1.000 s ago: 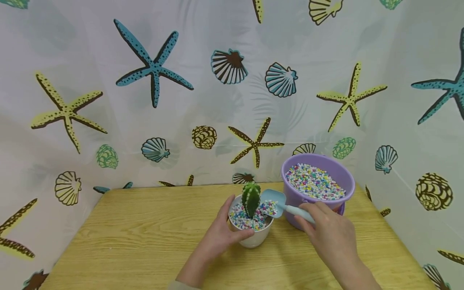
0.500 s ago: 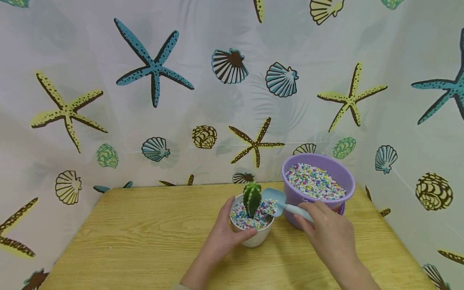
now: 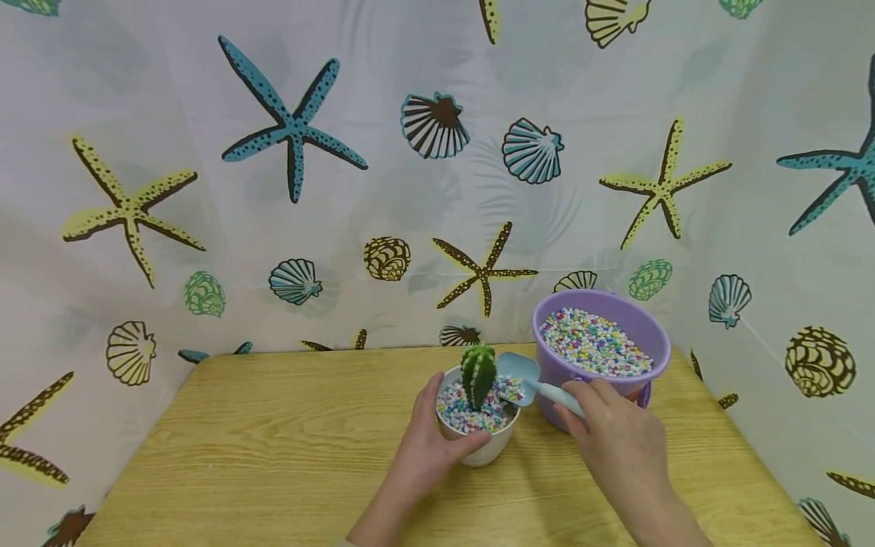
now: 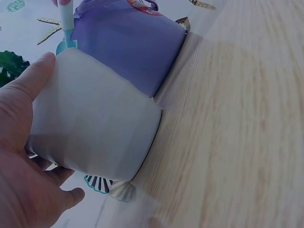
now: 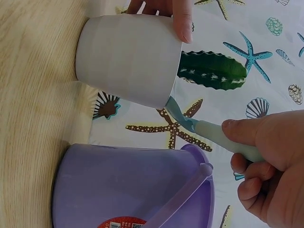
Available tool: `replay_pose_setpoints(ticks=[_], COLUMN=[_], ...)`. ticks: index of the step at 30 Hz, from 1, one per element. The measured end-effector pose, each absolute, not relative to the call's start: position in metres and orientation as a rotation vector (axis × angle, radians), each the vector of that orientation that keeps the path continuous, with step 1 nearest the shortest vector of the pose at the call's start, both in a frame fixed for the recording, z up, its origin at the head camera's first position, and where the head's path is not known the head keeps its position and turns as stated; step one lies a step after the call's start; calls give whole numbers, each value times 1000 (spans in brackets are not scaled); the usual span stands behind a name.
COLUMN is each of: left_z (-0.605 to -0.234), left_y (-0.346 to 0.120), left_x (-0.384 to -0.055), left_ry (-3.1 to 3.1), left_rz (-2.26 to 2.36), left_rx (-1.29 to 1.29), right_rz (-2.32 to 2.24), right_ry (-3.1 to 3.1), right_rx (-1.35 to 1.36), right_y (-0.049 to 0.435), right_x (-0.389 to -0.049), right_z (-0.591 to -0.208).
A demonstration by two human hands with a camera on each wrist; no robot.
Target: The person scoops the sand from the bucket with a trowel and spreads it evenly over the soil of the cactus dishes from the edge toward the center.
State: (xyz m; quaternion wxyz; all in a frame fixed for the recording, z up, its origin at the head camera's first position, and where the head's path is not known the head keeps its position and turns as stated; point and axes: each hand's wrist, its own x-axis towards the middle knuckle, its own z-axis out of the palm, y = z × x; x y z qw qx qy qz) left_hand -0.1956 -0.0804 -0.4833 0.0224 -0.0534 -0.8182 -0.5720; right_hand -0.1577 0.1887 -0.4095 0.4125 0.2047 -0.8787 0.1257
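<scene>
A green cactus [image 3: 478, 376] stands upright in a white pot [image 3: 488, 453] among small multicoloured pebbles [image 3: 465, 414]. My left hand [image 3: 432, 444] grips the pot from the left, thumb at the near side of the rim and fingers round the far side. In the left wrist view the smooth wall of the pot [image 4: 97, 116] fills the middle. My right hand [image 3: 625, 441] holds a light blue toy shovel [image 3: 519, 367] by its handle. The shovel's scoop, with pebbles on it, dips inside the pot's right rim beside the cactus; its tip is hidden among the pebbles.
Just right of the pot, a purple bucket [image 3: 557, 380] holds many more pebbles, its handle [image 5: 185, 192] hanging down on the near side. Both stand on a wooden table [image 3: 287, 441]. A curtain [image 3: 328, 228] printed with starfish and shells rises behind and to the sides.
The pot and my left hand have shifted slightly to the right. The shovel has edged a little left, deeper over the pot, still held by my right hand.
</scene>
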Motion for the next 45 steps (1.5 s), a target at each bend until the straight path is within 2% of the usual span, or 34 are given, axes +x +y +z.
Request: replay_pose_setpoints(ticks=[10, 26, 45], left_z=[-482, -477, -483], left_y=[-74, -89, -77], left_x=[-190, -198, -195], left_ry=[-2524, -2661, -2554], left_rz=[-1731, -1702, -1757], left_rx=[-153, -280, -209], right_rz=[297, 305, 294], right_ry=[-2207, -2193, -2163], right_rx=[510, 522, 520], right_y=[188, 187, 184], right_x=[-158, -156, -156], right_z=[-413, -412, -413])
